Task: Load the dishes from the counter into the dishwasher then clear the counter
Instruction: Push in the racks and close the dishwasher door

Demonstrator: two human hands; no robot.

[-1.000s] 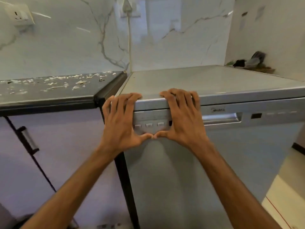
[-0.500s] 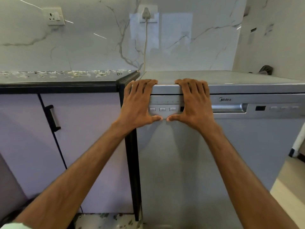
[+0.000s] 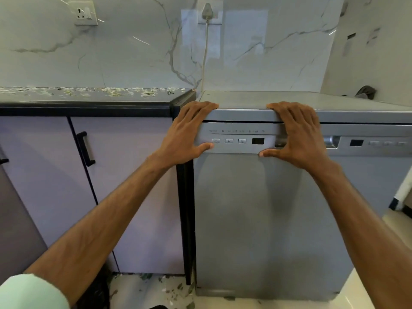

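Observation:
The silver dishwasher [image 3: 256, 219] stands right of the dark counter [image 3: 89, 107], its door upright with a thin dark gap under the lid. My left hand [image 3: 187, 130] lies over the door's top left corner, fingers draped onto the lid, thumb beside the buttons of the control panel [image 3: 236, 141]. My right hand [image 3: 296, 134] lies the same way further right, thumb along the panel's lower edge, covering part of the door handle [image 3: 332, 141]. No dishes are in view.
Pale food scraps [image 3: 116, 92] litter the counter along the marble wall. Lilac cabinet doors with a black handle [image 3: 85, 148] sit below it. A plugged-in cord [image 3: 204, 59] drops behind the dishwasher. A dark cloth [image 3: 365, 91] lies at the back right.
My hands have slid apart along the dishwasher's top edge, uncovering the buttons and display. The view has dropped lower and now faces the dishwasher front more squarely.

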